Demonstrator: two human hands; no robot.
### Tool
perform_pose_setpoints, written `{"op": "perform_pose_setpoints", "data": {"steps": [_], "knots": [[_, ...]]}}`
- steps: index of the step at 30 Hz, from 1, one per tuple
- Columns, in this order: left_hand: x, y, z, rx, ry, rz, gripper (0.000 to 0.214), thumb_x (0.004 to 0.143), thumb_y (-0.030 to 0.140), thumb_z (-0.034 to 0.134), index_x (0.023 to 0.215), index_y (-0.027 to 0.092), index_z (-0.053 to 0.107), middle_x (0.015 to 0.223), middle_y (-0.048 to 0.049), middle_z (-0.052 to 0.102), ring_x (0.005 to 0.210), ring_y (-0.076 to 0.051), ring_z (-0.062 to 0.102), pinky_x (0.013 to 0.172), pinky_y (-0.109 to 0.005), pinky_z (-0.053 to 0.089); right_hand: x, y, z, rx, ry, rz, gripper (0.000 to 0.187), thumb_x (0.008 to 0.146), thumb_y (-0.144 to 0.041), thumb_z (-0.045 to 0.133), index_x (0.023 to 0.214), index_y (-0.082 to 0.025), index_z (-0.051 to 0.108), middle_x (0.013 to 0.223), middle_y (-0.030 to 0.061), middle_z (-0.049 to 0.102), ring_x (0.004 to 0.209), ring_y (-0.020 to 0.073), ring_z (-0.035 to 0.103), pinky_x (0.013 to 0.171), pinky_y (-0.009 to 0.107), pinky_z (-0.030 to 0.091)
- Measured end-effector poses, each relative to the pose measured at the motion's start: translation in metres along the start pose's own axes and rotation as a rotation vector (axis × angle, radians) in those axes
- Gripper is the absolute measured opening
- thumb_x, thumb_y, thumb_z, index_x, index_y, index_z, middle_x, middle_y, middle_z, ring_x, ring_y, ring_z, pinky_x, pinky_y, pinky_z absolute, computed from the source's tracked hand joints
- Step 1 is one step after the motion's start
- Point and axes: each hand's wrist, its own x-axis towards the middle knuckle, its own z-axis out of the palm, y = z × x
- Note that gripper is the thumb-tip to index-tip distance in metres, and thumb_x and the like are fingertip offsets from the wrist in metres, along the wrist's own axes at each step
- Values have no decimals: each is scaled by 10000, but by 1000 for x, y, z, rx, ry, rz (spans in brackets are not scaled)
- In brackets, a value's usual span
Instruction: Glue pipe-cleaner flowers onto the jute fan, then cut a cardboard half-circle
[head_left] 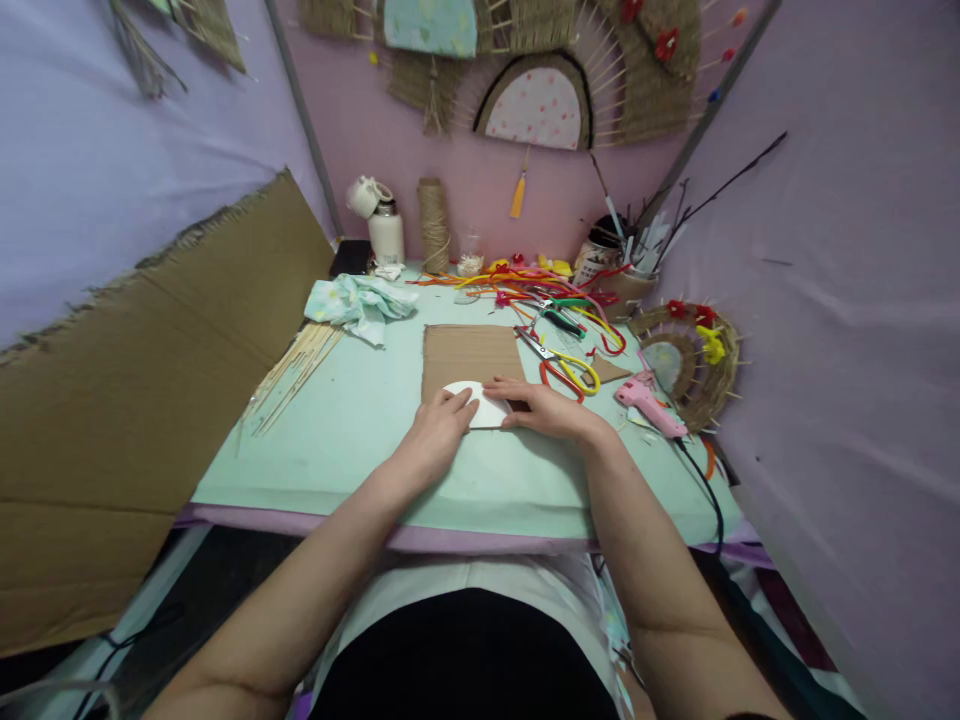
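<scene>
A white half-round piece (487,412) lies flat along the near edge of a square of brown cardboard (472,355). My left hand (444,425) rests on its left side, fingers laid out over the white piece. On its right side, my right hand (538,405) lies with fingers stretched out and thumb apart. Both hands press from above and neither is closed around anything. Scissors (559,362) with red and yellow handles lie open just right of the cardboard, touching or overlapping its corner.
A pink glue gun (649,405) with a black cord lies at right, by a decorated woven piece (705,360). Behind are pipe cleaners (517,280), pliers (562,318) and a twine spool (433,225). Thin sticks (300,365), cloth (360,303) and a large cardboard sheet (150,400) are left.
</scene>
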Motion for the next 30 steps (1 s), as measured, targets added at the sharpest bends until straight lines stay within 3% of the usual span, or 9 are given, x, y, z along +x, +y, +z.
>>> {"op": "perform_pose_setpoints", "data": {"steps": [6, 15, 24, 30], "knots": [[1, -2, 3, 14, -5, 6, 340, 956, 217, 368, 1236, 186, 557, 1384, -104, 500, 1111, -255, 457, 943, -410, 408, -2, -5, -3, -47, -22, -1, 635, 737, -202, 707, 1346, -257, 533, 1432, 42, 479, 1399, 247, 320, 1146, 423, 295], [0, -1, -1, 4, -19, 10, 350, 969, 247, 344, 1241, 180, 554, 1378, -113, 504, 1118, -253, 456, 945, -414, 401, -5, -16, 3, -208, 25, -34, 701, 656, -90, 597, 1345, -202, 540, 1421, 75, 489, 1359, 265, 394, 1121, 416, 347], [-1, -2, -1, 39, -32, 18, 357, 966, 243, 350, 1260, 190, 546, 1420, -100, 471, 1129, -260, 453, 923, -404, 416, -5, -15, 2, -212, 20, -42, 696, 664, -91, 587, 1346, -218, 539, 1417, 69, 494, 1356, 264, 398, 1116, 433, 353], [-2, 20, 1, 127, -38, -87, 437, 942, 138, 317, 1350, 115, 473, 1454, -143, 433, 1195, -273, 458, 962, -421, 412, -7, -16, 3, -194, 25, -33, 650, 709, -139, 610, 1352, -200, 531, 1425, 79, 485, 1368, 260, 378, 1136, 435, 323]]}}
